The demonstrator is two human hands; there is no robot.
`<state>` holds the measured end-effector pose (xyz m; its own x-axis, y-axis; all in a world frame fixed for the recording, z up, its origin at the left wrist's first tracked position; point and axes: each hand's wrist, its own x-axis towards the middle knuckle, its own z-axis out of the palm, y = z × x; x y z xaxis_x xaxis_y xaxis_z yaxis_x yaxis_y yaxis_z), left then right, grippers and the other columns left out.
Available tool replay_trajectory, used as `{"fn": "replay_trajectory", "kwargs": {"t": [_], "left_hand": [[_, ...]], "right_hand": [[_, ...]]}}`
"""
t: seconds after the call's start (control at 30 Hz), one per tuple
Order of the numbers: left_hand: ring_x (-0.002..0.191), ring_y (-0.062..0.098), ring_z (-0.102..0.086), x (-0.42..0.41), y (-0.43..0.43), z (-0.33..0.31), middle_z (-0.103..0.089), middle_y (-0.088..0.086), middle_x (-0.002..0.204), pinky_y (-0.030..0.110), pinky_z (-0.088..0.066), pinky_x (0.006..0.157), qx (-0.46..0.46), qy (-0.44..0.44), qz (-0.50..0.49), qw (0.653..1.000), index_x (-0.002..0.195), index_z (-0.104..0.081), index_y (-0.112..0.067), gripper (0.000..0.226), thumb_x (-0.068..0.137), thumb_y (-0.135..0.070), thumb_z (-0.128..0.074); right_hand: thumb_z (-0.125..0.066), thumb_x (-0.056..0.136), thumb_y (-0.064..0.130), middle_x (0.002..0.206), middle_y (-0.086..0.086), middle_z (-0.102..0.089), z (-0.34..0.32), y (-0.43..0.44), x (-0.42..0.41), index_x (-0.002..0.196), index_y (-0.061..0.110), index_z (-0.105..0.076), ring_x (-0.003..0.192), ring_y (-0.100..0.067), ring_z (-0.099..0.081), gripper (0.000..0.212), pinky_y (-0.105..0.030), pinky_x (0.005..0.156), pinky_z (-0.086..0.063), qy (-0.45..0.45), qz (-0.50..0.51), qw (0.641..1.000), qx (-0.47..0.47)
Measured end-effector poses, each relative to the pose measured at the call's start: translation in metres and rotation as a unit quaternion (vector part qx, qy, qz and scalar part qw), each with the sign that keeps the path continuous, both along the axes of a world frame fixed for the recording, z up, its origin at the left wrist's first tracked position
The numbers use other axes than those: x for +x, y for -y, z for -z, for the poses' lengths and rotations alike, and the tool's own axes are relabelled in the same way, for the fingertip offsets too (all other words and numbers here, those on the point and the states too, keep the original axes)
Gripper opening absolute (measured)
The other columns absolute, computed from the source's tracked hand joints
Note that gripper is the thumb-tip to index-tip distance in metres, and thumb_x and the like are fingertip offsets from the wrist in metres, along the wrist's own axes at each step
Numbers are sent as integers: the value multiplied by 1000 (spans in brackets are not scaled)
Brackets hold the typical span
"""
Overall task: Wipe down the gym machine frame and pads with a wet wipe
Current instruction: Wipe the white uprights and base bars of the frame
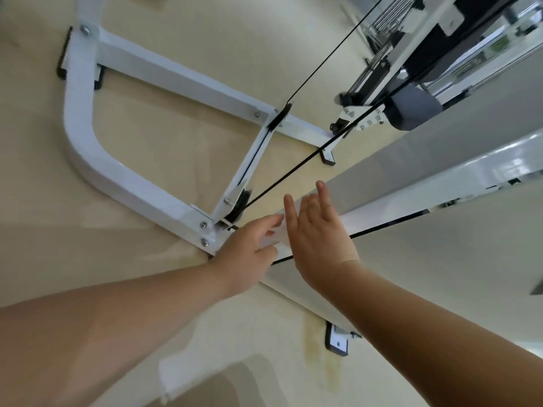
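Note:
The white gym machine frame lies on the beige floor as a curved base tube with a bolted joint near the middle. My left hand reaches to the slanted white beam just right of that joint. Its fingers press a pale wet wipe against the beam. The wipe is hard to tell apart from the white metal. My right hand is beside it with the palm flat and the fingers spread, partly covering the wipe's right edge. A grey pad sits at the upper right.
Black cables cross from the pulley at the joint towards the upper right. Black rubber feet stand under the frame. The mast with its spring and black parts fills the top right corner. A yellowish stain marks the floor near the lower foot.

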<state>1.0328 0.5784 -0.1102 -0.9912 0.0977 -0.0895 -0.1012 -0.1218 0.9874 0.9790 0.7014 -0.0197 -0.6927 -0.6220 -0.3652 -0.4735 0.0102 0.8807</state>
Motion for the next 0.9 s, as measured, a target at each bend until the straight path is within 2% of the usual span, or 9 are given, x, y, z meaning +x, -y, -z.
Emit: {"fn": "replay_trajectory", "kwargs": {"t": [0.17, 0.23, 0.3, 0.4, 0.47, 0.53, 0.67, 0.77, 0.9], "left_hand": [[141, -20, -13, 14, -24, -10, -9, -35, 160, 7, -21, 109, 16, -75, 84, 993, 154, 6, -52, 93, 92, 2, -38], [145, -16, 3, 13, -30, -6, 5, -34, 161, 20, -8, 121, -29, -85, 100, 991, 152, 16, -52, 94, 93, -4, -39], [145, -14, 13, 7, -33, -7, 10, -30, 162, 35, 4, 125, -121, -107, 103, 982, 154, 17, -46, 91, 93, -11, -42], [148, 7, -12, -9, -39, -14, -5, -27, 156, 39, -14, 123, -163, -87, 71, 980, 157, 11, -40, 83, 93, -29, -39], [132, 12, -31, -17, -46, -17, -16, -22, 144, 36, -28, 115, -152, -82, 36, 984, 159, 2, -35, 81, 87, -36, -37], [133, 12, -32, -22, -51, -14, -16, -21, 143, 33, -29, 114, -134, -95, 8, 986, 160, -4, -31, 83, 84, -38, -37], [151, -2, 2, -28, -65, -3, 3, -20, 164, 30, -9, 124, -54, -105, -10, 993, 158, 9, -32, 91, 86, -39, -46], [150, 6, -16, -40, -69, -3, -13, -18, 159, 30, -18, 123, -9, -89, -43, 995, 159, 4, -29, 100, 80, -48, -55], [130, 12, -34, -49, -65, 3, -28, -9, 134, 32, -31, 115, -79, -122, -81, 986, 157, -25, -18, 98, 69, -56, -47]], "right_hand": [[-13, 97, 36, 164, -34, 4, -3, -12, 11, 146, -14, 28, 150, -51, 17, 81, -61, 112, 30, -3, 2, 995, -100], [-10, 95, 33, 165, -30, 12, -5, -15, 16, 150, -10, 26, 149, -47, 26, 78, -59, 113, 31, -3, 7, 992, -122], [-29, 99, 39, 165, -28, 16, -14, -21, 16, 156, -3, 16, 149, -44, 30, 84, -59, 114, 29, -8, 9, 986, -169], [-61, 89, 44, 170, -18, -1, -40, -35, 11, 161, 5, -19, 155, -37, 14, 92, -61, 120, 17, -48, -8, 961, -271], [-67, 85, 43, 171, -10, -8, -50, -52, 9, 161, 12, -25, 157, -31, 7, 91, -64, 121, 12, -69, -36, 955, -285], [-69, 84, 44, 171, -5, -9, -47, -67, 5, 162, 20, -23, 157, -29, 7, 94, -64, 121, 7, -76, -62, 953, -285], [-73, 77, 42, 171, -2, 3, -18, -75, -9, 162, 22, -21, 156, -31, 12, 102, -63, 121, 9, -109, -94, 932, -334], [-69, 76, 38, 171, -5, 5, 4, -72, -18, 161, 18, -25, 155, -34, 15, 97, -63, 121, 11, -139, -124, 903, -386], [-66, 79, 39, 171, -5, 1, 17, -68, -23, 159, 17, -31, 155, -35, 16, 90, -61, 121, 12, -145, -153, 878, -431]]}}
